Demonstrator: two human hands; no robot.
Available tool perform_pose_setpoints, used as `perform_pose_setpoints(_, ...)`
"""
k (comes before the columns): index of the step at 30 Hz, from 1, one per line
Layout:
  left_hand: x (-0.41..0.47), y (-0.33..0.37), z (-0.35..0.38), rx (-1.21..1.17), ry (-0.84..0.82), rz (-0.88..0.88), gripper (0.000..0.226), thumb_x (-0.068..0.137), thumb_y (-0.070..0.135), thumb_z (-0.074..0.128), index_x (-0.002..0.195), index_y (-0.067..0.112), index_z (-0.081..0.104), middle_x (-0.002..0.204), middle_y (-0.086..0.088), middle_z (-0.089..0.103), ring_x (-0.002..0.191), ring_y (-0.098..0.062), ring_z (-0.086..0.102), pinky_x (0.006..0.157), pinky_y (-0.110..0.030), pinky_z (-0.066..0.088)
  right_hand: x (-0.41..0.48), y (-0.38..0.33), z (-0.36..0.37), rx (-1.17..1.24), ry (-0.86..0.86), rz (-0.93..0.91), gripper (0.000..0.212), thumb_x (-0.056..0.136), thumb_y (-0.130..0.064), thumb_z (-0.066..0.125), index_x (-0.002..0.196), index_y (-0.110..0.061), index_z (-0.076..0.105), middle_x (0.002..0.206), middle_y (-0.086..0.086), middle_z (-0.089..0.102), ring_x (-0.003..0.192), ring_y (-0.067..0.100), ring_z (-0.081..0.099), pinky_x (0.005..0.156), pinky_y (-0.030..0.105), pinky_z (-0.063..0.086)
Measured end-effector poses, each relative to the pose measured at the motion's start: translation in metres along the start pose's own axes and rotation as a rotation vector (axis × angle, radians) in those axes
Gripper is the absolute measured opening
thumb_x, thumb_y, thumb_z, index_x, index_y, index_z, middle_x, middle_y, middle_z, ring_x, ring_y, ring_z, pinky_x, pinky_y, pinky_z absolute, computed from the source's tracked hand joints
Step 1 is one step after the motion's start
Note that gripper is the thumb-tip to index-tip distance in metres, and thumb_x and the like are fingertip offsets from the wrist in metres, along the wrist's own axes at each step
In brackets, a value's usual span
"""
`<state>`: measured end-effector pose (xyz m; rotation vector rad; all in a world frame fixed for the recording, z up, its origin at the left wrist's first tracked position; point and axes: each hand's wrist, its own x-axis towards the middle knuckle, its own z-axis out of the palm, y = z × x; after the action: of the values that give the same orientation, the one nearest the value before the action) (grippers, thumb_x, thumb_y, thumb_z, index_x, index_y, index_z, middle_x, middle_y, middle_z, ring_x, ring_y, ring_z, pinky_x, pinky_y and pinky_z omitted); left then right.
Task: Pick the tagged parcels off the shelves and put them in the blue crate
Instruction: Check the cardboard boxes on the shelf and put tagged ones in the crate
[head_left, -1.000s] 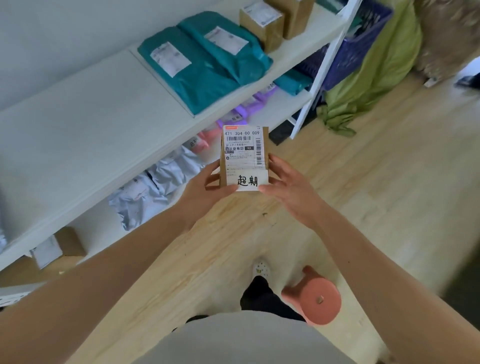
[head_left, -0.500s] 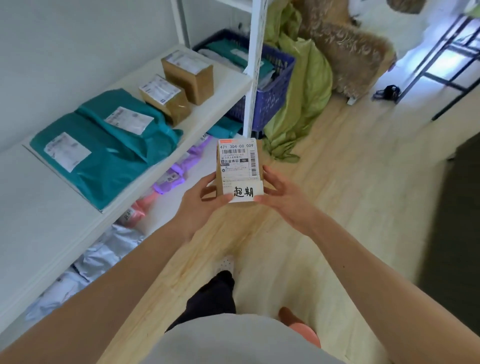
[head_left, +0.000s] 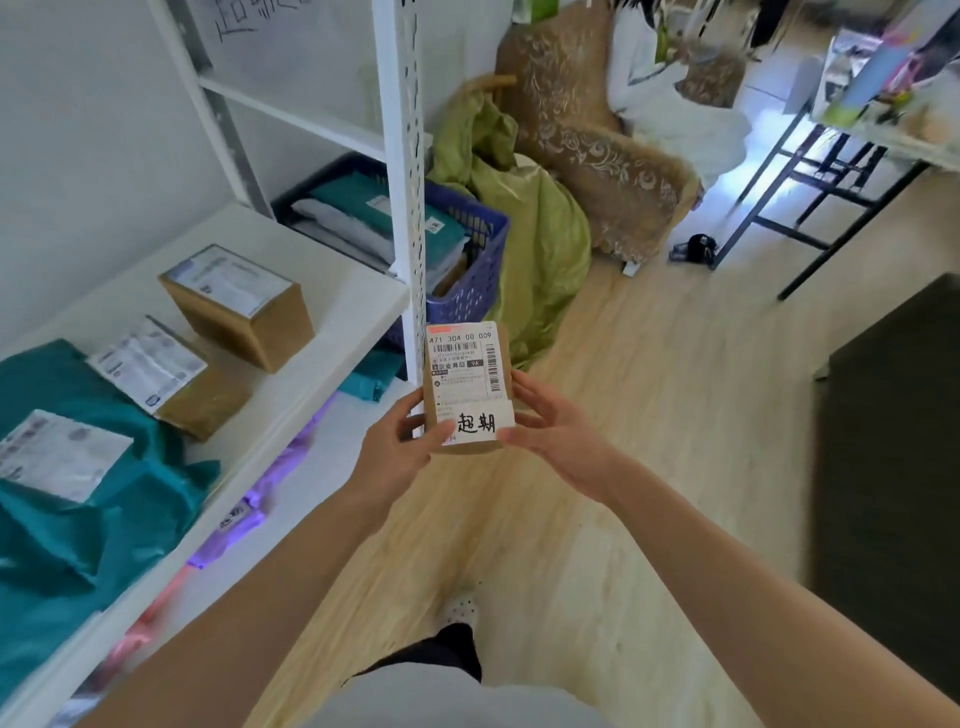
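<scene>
Left hand (head_left: 397, 449), right hand (head_left: 553, 431) grip parcel (head_left: 464, 382) edges beside shelf post (head_left: 410, 208).

A small brown cardboard parcel (head_left: 464, 395) stands upright at the centre of the frame, held in the air. A printed shipping label with barcodes covers most of its front. A white tag (head_left: 480, 423) with black handwritten characters runs across its lower part. The left grip (head_left: 400, 452) pinches its lower left edge, thumb on the front. The right grip (head_left: 556, 431) holds its right side, fingers curled behind.

The blue crate (head_left: 480, 286), latticed plastic, sits just above the parcel in the frame, partly hidden by the white shelf upright (head_left: 408, 171). It holds a teal mailer (head_left: 358, 202) and a grey-white mailer (head_left: 337, 221), both lying flat.
</scene>
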<state>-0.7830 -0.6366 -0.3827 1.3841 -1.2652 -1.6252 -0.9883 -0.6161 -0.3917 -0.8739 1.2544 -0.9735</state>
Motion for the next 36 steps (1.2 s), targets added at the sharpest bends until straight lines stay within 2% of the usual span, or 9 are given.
perform_pose_setpoints(4,0.064,0.026,0.025,0.005,-0.011,-0.009,0.039,0.087,0.025,0.068,0.113,0.047,0.049,0.112,0.006,0.067,0.109,-0.013,0.060,0.086,-0.029,0.053,0.051,-0.029,-0.041,-0.029,0.007,-0.025,0.092,0.066,-0.001,0.077,0.146,-0.018,0.036,0.143,-0.002,0.049,0.121,0.020,0.058,0.102,0.049,0.046)
perform_pose_setpoints(8,0.118,0.045,0.050,0.037,-0.003,-0.034,0.036,0.087,0.024,0.068,0.108,0.046,0.050,0.107,0.012,0.065,0.106,-0.011,0.060,0.082,-0.026,0.052,0.094,-0.049,-0.078,-0.022,0.012,-0.007,0.084,0.075,0.010,0.072,0.145,-0.022,0.039,0.140,-0.006,0.051,0.117,0.020,0.060,0.100,0.049,0.048)
perform_pose_setpoints(12,0.174,0.066,0.072,0.069,0.036,-0.040,0.041,0.086,0.023,0.069,0.116,0.038,0.046,0.097,0.019,0.060,0.093,0.000,0.057,0.074,-0.019,0.048,0.148,-0.065,-0.120,-0.058,-0.036,0.004,0.086,0.071,0.001,0.077,0.144,-0.026,0.039,0.140,-0.007,0.052,0.118,0.020,0.060,0.097,0.048,0.049)
perform_pose_setpoints(17,0.249,0.085,0.100,0.037,0.135,-0.050,0.046,0.085,0.020,0.070,0.124,0.032,0.049,0.106,0.013,0.064,0.107,-0.012,0.060,0.093,-0.037,0.052,0.232,-0.092,-0.169,-0.105,-0.108,0.035,0.090,0.069,-0.005,0.080,0.145,-0.030,0.038,0.142,-0.012,0.049,0.122,0.018,0.056,0.098,0.048,0.050)
perform_pose_setpoints(21,0.309,0.101,0.130,-0.041,0.242,-0.066,0.046,0.086,0.018,0.069,0.124,0.032,0.049,0.107,0.012,0.064,0.105,-0.011,0.061,0.090,-0.033,0.053,0.296,-0.123,-0.203,-0.133,-0.173,0.053,0.075,0.081,-0.004,0.072,0.138,-0.041,0.040,0.131,-0.023,0.054,0.111,0.012,0.062,0.081,0.033,0.055)
perform_pose_setpoints(24,0.353,0.115,0.155,-0.081,0.347,-0.111,0.048,0.085,0.020,0.070,0.128,0.028,0.050,0.112,0.005,0.065,0.103,-0.013,0.063,0.086,-0.033,0.056,0.349,-0.148,-0.231,-0.170,-0.261,0.105,0.066,0.080,-0.015,0.075,0.126,-0.052,0.046,0.124,-0.027,0.057,0.113,0.014,0.060,0.090,0.043,0.052)
perform_pose_setpoints(27,0.388,0.127,0.171,-0.087,0.449,-0.169,0.051,0.084,0.023,0.071,0.131,0.024,0.050,0.118,0.002,0.064,0.105,-0.013,0.063,0.090,-0.038,0.055,0.395,-0.165,-0.249,-0.165,-0.320,0.167,0.063,0.079,-0.011,0.076,0.119,-0.052,0.051,0.122,-0.023,0.058,0.111,0.017,0.060,0.093,0.048,0.051)
perform_pose_setpoints(31,0.423,0.141,0.183,-0.068,0.535,-0.214,0.050,0.084,0.025,0.071,0.130,0.026,0.050,0.115,0.006,0.064,0.102,-0.006,0.061,0.087,-0.032,0.056,0.440,-0.179,-0.262,-0.111,-0.427,0.236,0.071,0.082,-0.006,0.071,0.137,-0.041,0.043,0.130,-0.017,0.055,0.114,0.016,0.057,0.095,0.055,0.044)
perform_pose_setpoints(36,0.458,0.152,0.179,-0.051,0.623,-0.262,0.057,0.084,0.027,0.072,0.134,0.025,0.047,0.122,0.005,0.062,0.105,-0.014,0.062,0.090,-0.040,0.055,0.491,-0.186,-0.258,-0.024,-0.488,0.339,0.077,0.080,-0.004,0.072,0.142,-0.037,0.039,0.131,-0.010,0.058,0.120,0.022,0.054,0.099,0.065,0.038)
